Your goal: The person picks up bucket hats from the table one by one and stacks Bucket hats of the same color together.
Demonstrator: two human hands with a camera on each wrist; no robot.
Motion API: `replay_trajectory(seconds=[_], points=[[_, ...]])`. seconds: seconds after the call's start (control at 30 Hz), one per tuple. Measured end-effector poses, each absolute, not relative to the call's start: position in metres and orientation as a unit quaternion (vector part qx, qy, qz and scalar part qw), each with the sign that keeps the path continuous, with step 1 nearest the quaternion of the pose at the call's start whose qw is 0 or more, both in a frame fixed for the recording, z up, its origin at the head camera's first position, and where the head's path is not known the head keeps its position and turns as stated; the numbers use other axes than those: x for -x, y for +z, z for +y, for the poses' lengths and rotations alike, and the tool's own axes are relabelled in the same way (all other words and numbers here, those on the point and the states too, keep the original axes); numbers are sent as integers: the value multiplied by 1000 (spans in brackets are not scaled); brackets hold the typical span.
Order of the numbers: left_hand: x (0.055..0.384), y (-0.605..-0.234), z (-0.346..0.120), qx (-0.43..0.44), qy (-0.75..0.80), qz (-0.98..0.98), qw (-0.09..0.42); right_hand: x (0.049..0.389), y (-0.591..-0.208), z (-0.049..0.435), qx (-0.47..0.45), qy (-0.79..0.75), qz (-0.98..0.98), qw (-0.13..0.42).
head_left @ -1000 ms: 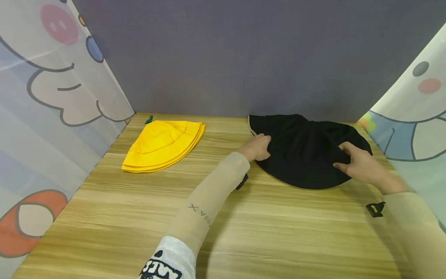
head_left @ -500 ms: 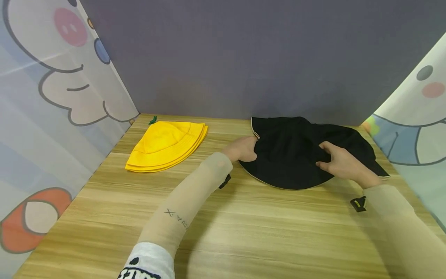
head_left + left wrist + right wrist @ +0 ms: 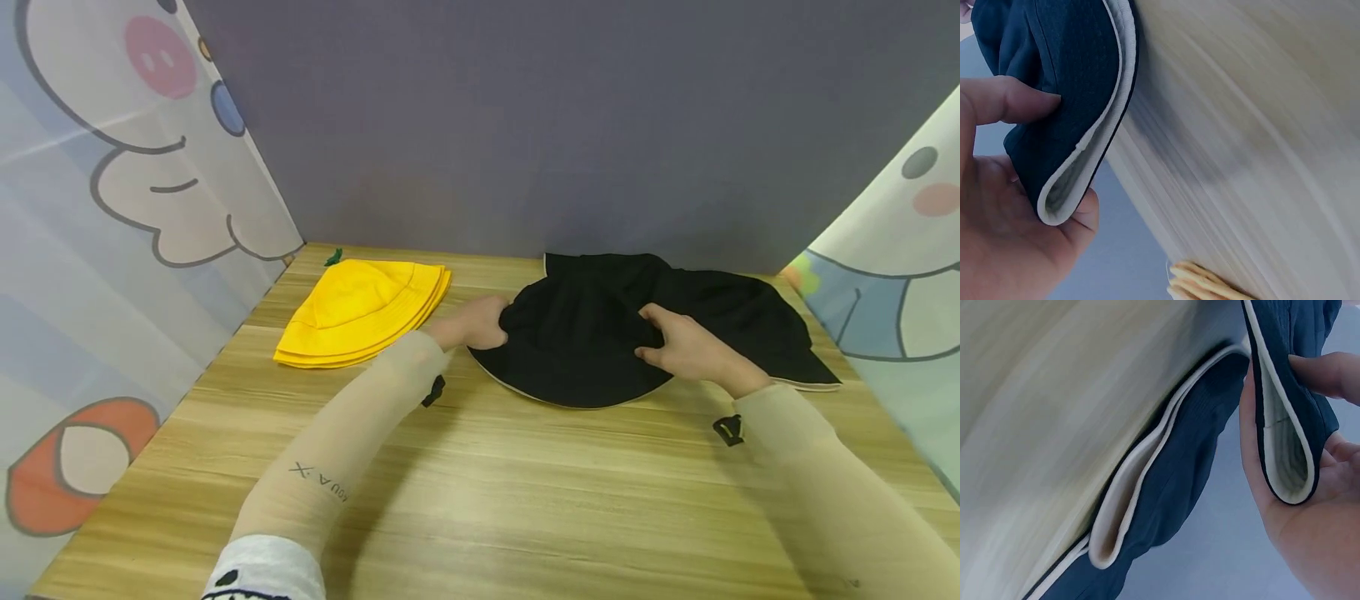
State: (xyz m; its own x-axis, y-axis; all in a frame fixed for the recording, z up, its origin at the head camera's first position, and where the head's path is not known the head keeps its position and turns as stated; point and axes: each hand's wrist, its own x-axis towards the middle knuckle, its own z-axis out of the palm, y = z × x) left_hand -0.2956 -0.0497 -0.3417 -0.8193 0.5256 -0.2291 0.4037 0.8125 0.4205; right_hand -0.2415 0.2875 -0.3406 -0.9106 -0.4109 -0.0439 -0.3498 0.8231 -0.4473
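Note:
A black bucket hat (image 3: 573,354) with a pale-edged brim is stretched between the two hands. My left hand (image 3: 480,322) pinches its left side. In the left wrist view the thumb lies on top of the folded brim (image 3: 1082,94), fingers beneath. My right hand (image 3: 686,348) grips the opposite side, and the right wrist view shows its thumb over the looped brim (image 3: 1288,434). Behind and to the right lie more black hats (image 3: 742,317), partly covered by the held one. Their folded, pale-lined brims (image 3: 1175,481) appear in the right wrist view, apart from the hand.
Stacked yellow bucket hats (image 3: 360,304) with a small green tip (image 3: 333,257) lie at the back left of the wooden table (image 3: 525,500). A grey panel (image 3: 525,125) rises behind, with cartoon-printed cloth (image 3: 172,200) on both sides.
Both hands have moved left, carrying the black hat with them. More of the black hats at the right has come into view. The yellow hats stay where they were.

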Motion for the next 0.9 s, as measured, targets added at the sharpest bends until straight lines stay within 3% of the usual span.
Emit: replay_trajectory(seconds=[0.4, 0.9], points=[[281, -338, -94, -278, 153, 931, 183, 237, -349, 257, 236, -235, 940, 71], [260, -353, -112, -275, 108, 928, 225, 229, -371, 244, 263, -242, 930, 91]])
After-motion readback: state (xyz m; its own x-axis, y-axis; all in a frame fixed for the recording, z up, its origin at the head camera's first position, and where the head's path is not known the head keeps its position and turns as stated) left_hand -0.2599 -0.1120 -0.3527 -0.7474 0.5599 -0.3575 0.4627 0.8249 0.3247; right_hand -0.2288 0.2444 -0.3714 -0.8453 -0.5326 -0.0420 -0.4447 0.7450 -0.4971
